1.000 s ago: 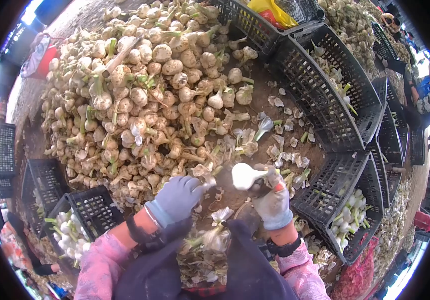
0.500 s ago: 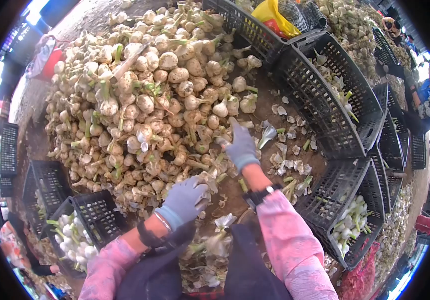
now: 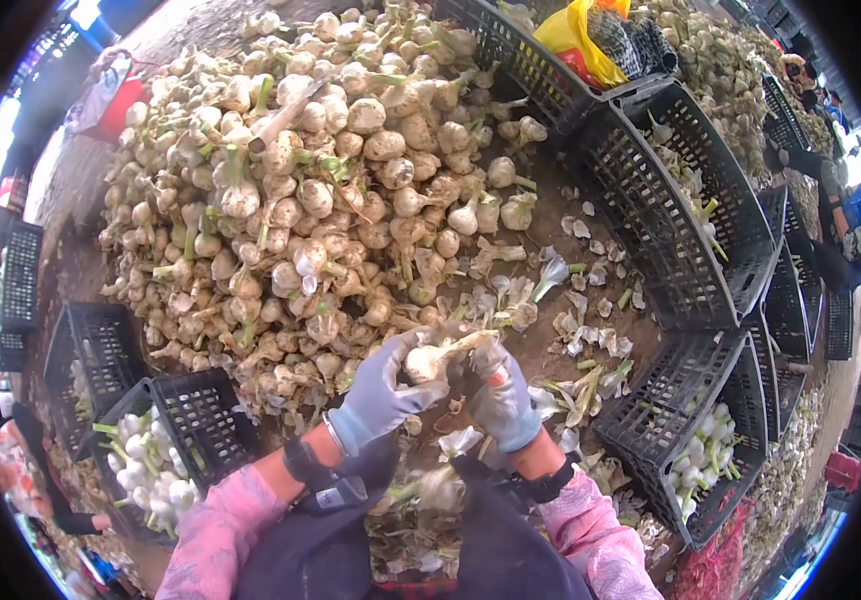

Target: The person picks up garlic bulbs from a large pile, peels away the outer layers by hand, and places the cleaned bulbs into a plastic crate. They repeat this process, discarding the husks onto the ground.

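Note:
My left hand (image 3: pixel 387 388), in a grey glove, is closed round a garlic bulb (image 3: pixel 425 363) with dry, dirt-stained skin. The bulb lies sideways above my knees, its stem pointing right. At the stem's end, the gloved fingers of my right hand (image 3: pixel 504 398) are closed on it; part of that grip is hidden. Just beyond my hands rises a large heap of unpeeled garlic (image 3: pixel 291 200) with stems attached. Loose papery skins (image 3: pixel 591 335) and cut stem pieces litter the ground to the right of my hands.
Black plastic crates stand on both sides. The left crate (image 3: pixel 206 420) and right crate (image 3: pixel 641 395) hold clean white garlic. A larger crate (image 3: pixel 651 215) stands farther right, near a yellow bag (image 3: pixel 581 42). A red bucket (image 3: pixel 121 110) is at the far left; a person (image 3: pixel 860 205) is at the far right.
My right hand has come back from the heap's edge towards my left hand. A garlic bulb now shows between the two hands. The view has shifted slightly.

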### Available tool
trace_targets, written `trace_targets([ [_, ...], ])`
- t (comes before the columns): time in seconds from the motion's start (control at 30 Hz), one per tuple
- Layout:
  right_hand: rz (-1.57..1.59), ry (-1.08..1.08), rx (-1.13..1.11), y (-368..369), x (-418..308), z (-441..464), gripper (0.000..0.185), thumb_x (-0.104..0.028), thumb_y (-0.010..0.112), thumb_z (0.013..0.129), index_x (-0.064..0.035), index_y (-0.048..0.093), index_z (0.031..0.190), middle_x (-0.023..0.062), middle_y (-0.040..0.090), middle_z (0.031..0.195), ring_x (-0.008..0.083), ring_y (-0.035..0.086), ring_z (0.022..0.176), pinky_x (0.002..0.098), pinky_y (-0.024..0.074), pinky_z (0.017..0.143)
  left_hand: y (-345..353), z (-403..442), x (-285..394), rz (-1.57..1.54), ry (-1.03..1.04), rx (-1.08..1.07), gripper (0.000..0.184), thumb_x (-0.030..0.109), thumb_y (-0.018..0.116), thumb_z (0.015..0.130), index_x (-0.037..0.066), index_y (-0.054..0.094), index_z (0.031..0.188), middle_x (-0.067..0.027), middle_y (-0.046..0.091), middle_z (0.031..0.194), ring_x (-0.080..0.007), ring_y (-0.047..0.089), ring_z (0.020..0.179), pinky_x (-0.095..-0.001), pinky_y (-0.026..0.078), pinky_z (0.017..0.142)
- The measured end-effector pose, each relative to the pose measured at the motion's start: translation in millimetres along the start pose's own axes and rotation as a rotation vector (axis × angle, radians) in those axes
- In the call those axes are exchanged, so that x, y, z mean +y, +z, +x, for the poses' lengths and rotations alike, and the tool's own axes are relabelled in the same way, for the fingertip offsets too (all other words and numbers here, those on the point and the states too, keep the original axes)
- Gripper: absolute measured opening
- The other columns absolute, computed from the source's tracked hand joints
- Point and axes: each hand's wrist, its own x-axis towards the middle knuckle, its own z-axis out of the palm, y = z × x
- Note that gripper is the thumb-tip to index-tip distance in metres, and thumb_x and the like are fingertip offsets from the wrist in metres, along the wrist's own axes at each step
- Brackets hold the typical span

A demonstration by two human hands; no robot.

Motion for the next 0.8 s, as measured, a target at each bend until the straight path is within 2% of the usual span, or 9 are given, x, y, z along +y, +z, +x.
trace_targets([
  [0.03,-0.032,0.007,-0.100,-12.2,6.1,0.5,0.040,-0.026,0.070,0.092,-0.0033,0.058,0.123,0.0024,0.067,0.102,0.0096,0.063,0.089,0.0244,0.0522,0.075,0.7,0.5,4.3,0.162,0.075,0.032,0.065,0.015,0.082,0.078,0.001,0.050,0.133,-0.0049,0.059,0.119,-0.0158,0.057,0.109,-0.0298,0.047,0.096],
  [0.17,-0.219,0.043,0.158,8.8,11.1,1.6,0.033,-0.017,0.073,0.090,0.0000,0.061,0.114,0.0049,0.068,0.103,0.0104,0.064,0.088,0.0268,0.0543,0.077,9.9,5.0,30.9,0.586,0.296,0.101,0.061,0.013,0.083,0.072,0.001,0.057,0.126,-0.0116,0.061,0.119,-0.0251,0.060,0.111,-0.0340,0.047,0.096],
  [0.27,-0.165,0.016,0.123,12.9,6.0,-1.5,0.031,-0.016,0.073,0.090,0.0007,0.063,0.114,0.0052,0.069,0.104,0.0106,0.064,0.090,0.0264,0.0538,0.078,10.3,4.3,32.7,0.575,0.351,0.116,0.064,0.012,0.084,0.068,0.001,0.057,0.126,-0.0149,0.061,0.120,-0.0304,0.060,0.109,-0.0359,0.048,0.096],
  [0.37,-0.209,0.013,0.124,9.8,5.7,-2.4,0.030,-0.015,0.073,0.090,0.0011,0.065,0.114,0.0057,0.069,0.105,0.0110,0.064,0.092,0.0266,0.0533,0.080,8.8,1.3,35.1,0.586,0.304,0.100,0.063,0.015,0.084,0.072,0.000,0.057,0.126,-0.0129,0.061,0.120,-0.0267,0.061,0.109,-0.0350,0.048,0.095],
  [0.47,-0.219,0.007,0.064,8.4,1.7,-6.2,0.027,-0.011,0.072,0.089,0.0020,0.067,0.112,0.0047,0.069,0.106,0.0113,0.064,0.093,0.0263,0.0526,0.083,4.0,0.4,28.2,0.337,0.191,0.044,0.067,0.020,0.084,0.075,-0.002,0.052,0.131,-0.0105,0.061,0.120,-0.0221,0.061,0.108,-0.0322,0.049,0.095],
  [0.57,-0.391,-0.068,0.094,9.9,-2.6,-6.9,0.024,-0.004,0.072,0.086,-0.0002,0.069,0.109,0.0050,0.070,0.105,0.0130,0.064,0.095,0.0270,0.0523,0.083,5.3,-3.9,23.1,-0.123,-0.043,-0.031,0.064,0.018,0.079,0.082,-0.002,0.048,0.135,-0.0082,0.062,0.117,-0.0154,0.061,0.102,-0.0290,0.051,0.087],
  [0.67,-0.983,-0.444,-0.079,0.8,-14.2,-3.4,0.033,0.003,0.072,0.075,-0.0041,0.070,0.107,0.0079,0.070,0.104,0.0191,0.066,0.095,0.0301,0.0520,0.083,-5.4,-3.2,24.6,-0.430,-0.331,-0.117,0.067,0.023,0.073,0.086,-0.001,0.041,0.141,-0.0086,0.061,0.115,-0.0174,0.063,0.101,-0.0324,0.055,0.085],
  [0.7,-1.118,-0.539,-0.132,-3.4,-17.1,-0.1,0.042,0.003,0.072,0.064,-0.0073,0.070,0.105,0.0116,0.069,0.102,0.0282,0.067,0.092,0.0341,0.0520,0.083,-7.9,-3.0,25.5,-0.501,-0.361,-0.194,0.063,0.020,0.067,0.089,0.000,0.040,0.142,-0.0104,0.062,0.115,-0.0195,0.065,0.096,-0.0339,0.056,0.078],
  [0.8,-1.217,-0.620,-0.192,-2.7,-20.7,2.2,0.043,0.001,0.072,0.061,-0.0074,0.070,0.103,0.0123,0.068,0.100,0.0333,0.065,0.092,0.0356,0.0520,0.084,-9.5,-9.7,41.0,-0.698,-0.471,-0.330,0.064,0.019,0.066,0.087,-0.001,0.039,0.142,-0.0131,0.063,0.114,-0.0233,0.067,0.092,-0.0352,0.057,0.076],
])
